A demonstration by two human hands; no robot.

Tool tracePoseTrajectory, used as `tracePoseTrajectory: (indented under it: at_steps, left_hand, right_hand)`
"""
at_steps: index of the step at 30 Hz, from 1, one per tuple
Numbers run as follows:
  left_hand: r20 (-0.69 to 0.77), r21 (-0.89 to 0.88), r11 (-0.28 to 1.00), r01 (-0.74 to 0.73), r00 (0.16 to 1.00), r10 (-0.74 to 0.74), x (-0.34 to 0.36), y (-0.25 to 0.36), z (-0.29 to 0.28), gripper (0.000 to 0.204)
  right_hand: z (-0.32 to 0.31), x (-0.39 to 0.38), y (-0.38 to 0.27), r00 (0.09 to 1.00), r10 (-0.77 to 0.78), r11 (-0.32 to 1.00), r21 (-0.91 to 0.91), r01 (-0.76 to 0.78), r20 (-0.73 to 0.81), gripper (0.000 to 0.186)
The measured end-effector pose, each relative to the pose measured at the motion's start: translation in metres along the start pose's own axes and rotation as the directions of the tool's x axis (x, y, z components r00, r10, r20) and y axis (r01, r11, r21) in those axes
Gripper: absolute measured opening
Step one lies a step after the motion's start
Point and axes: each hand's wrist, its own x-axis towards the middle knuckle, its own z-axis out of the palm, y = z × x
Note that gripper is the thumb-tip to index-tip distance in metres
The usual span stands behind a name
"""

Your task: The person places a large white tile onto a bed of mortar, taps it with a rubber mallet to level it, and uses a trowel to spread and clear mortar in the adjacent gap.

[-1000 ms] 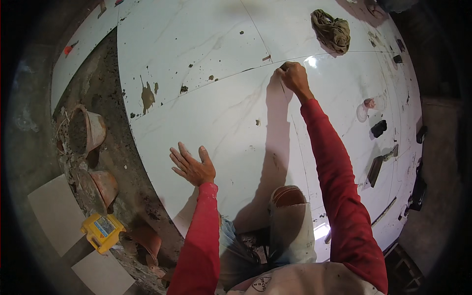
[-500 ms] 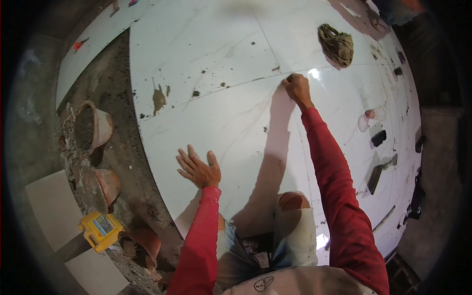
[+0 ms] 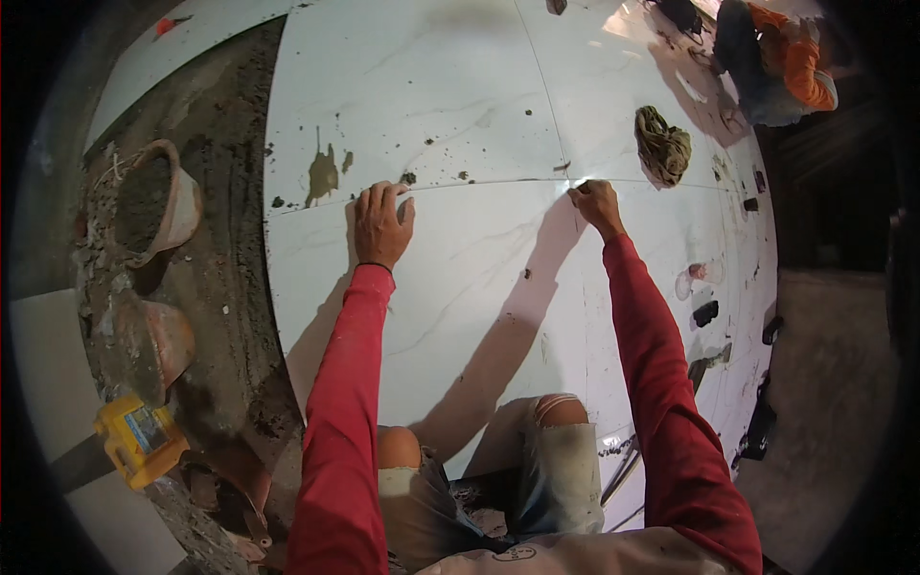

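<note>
A large white marbled floor tile lies before my knees, and a thin joint runs along its far edge. My left hand rests at that joint toward the left, its fingers stretched forward and the thumb apart. Farther right along the same joint is my right hand, fingers pinched together near the corner where several tiles meet. What it holds, if anything, is hidden. A small brown sliver lies just beyond it. Dark mortar crumbs are scattered past my left fingertips.
A crumpled olive rag lies beyond my right hand. On the left, a mortar bed holds two worn buckets and a yellow device. A dark block sits right. Another person's orange sleeve shows at far right.
My left hand has moved forward from above the tile to its far joint. My right hand stays pinched at the joint, slightly farther right along it. The view has shifted.
</note>
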Motion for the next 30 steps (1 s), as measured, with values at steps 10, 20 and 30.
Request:
tracePoseTrajectory:
  at_steps: [10,20,30]
  left_hand:
    - [0.004,0.052,0.993,-0.103,0.995,0.102,0.000,-0.003,0.016,0.028]
    - [0.117,0.234,0.969,-0.081,0.992,0.055,-0.002,0.000,0.003,0.024]
    - [0.021,0.343,0.928,-0.145,0.989,0.147,-0.063,0.036,0.015,0.038]
  right_hand:
    - [0.035,-0.005,0.014,0.913,-0.144,0.989,-0.021,0.147,-0.381,0.032]
    - [-0.022,-0.032,-0.003,0.959,0.133,0.971,0.227,-0.076,-0.252,0.012]
    - [-0.217,-0.089,0.285,0.729,0.676,0.709,-0.175,-0.684,-0.109,0.056]
